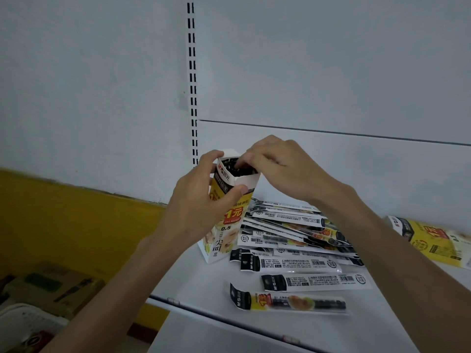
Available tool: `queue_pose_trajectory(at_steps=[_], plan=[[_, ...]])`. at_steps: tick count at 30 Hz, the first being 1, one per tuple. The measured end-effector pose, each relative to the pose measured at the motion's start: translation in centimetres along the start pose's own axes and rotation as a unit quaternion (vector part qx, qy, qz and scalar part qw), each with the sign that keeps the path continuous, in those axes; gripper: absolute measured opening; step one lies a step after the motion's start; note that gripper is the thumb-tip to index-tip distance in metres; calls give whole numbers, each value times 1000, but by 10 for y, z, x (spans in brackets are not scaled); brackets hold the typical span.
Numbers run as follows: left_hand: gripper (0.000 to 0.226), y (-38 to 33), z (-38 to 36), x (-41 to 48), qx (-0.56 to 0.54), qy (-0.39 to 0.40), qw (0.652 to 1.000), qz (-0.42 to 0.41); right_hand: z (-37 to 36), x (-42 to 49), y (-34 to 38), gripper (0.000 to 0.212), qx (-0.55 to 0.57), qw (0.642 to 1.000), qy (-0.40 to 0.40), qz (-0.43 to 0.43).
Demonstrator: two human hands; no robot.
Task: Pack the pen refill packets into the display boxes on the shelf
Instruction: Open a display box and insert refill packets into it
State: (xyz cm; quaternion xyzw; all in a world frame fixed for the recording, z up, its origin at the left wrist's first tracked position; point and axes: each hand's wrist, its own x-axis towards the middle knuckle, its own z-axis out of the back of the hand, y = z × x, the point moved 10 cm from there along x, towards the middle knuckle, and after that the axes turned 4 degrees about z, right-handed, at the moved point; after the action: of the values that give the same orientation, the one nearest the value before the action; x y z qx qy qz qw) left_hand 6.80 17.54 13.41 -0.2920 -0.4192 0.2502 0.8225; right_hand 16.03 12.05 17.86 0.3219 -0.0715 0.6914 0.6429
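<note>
At the open top of the upright display box point(226, 225), the right hand point(283, 164) has its fingers bent down into the opening, tips among the dark packet tops point(237, 167) standing inside (whether it pinches one or only presses on them: cannot tell). The left hand point(201, 200) grips the same box by its upper part, thumb across the front face, fingers wrapped round the far edge.

The box stands slightly tilted on the white shelf point(204, 289), toward the shelf's left end. Just right of the box lies a loose pile of pen refill packets point(288, 225), flat and overlapping; the nearest ones meet the box's right side. Nearer the shelf lip than the box are two single packets: a white-backed packet point(316, 280) and a yellow-printed packet point(293, 300). Well right of the box, a second display box point(430, 238) lies flat.

Behind the box: slotted upright point(192, 72), grey back panel point(318, 72). Left of and below the box: yellow wall band point(63, 212), cardboard cartons point(51, 284), white basket point(25, 324).
</note>
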Motion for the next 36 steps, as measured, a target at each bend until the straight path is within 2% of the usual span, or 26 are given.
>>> queue_pose_trajectory(at_steps=[8,10,12,14,15,16,17,19,21,22,23,26,30,32,36], plan=[[56,-5,-6,2,25,-1,999,-30,-18,0,-6,38,-75,996,53,-5],[50,-7,-6,3,30,-4,999,-40,-20,0,-7,41,-64,997,42,3],[46,-5,-3,3,33,-11,999,-36,-3,-9,-1,36,-28,996,-63,57],[41,2,2,4,40,-24,999,-21,30,-30,-1,23,-11,969,-220,108],[38,6,3,5,45,-27,999,-15,42,-42,-4,18,-8,957,-267,117],[36,8,3,5,49,-27,998,-10,45,-51,-7,13,-6,955,-272,117],[35,10,3,4,49,-27,998,-7,39,-55,-14,7,2,967,-230,105],[33,9,3,3,44,-29,999,-9,-2,-57,-34,9,9,999,-33,35],[33,8,1,2,41,-30,999,-12,-60,-76,-60,11,-18,979,197,-50],[33,8,0,1,41,-28,999,-11,-80,-88,-71,13,-20,961,265,-82],[34,7,-1,1,41,-27,999,-9,-94,-97,-78,19,-18,949,298,-105],[36,6,-2,2,34,-25,999,-9,-105,-96,-90,29,-37,948,290,-127],[37,7,-2,-1,34,-24,999,-8,-108,-92,-87,16,-83,952,278,-98],[38,8,0,-2,33,-27,999,-8,-107,-90,-81,26,-87,953,277,-85],[38,11,4,-3,34,-30,999,-7,-107,-92,-81,20,-70,953,278,-96]])
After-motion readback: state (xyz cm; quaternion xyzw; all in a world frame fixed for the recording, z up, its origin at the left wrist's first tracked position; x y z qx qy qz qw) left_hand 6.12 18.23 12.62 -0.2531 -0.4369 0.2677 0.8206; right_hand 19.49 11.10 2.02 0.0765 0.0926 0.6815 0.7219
